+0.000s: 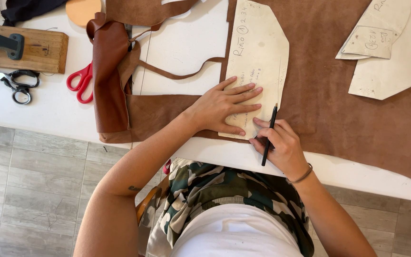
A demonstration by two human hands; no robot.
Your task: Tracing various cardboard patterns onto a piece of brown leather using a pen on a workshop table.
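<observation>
My left hand (224,107) lies flat, fingers spread, on a cream paper pattern piece (260,52) that rests on a large sheet of brown leather (338,109). My right hand (281,145) grips a thin black pencil (269,133) upright, its tip at the pattern's right edge near the lower corner. Both hands are close together at the near edge of the white table (186,43).
Red-handled scissors (79,83) lie left of a folded brown leather piece (108,71). Black metal shears (10,81) sit below a wooden block (34,47). More paper patterns (386,52) lie on the leather at the far right. A thin leather strip (177,74) crosses the table.
</observation>
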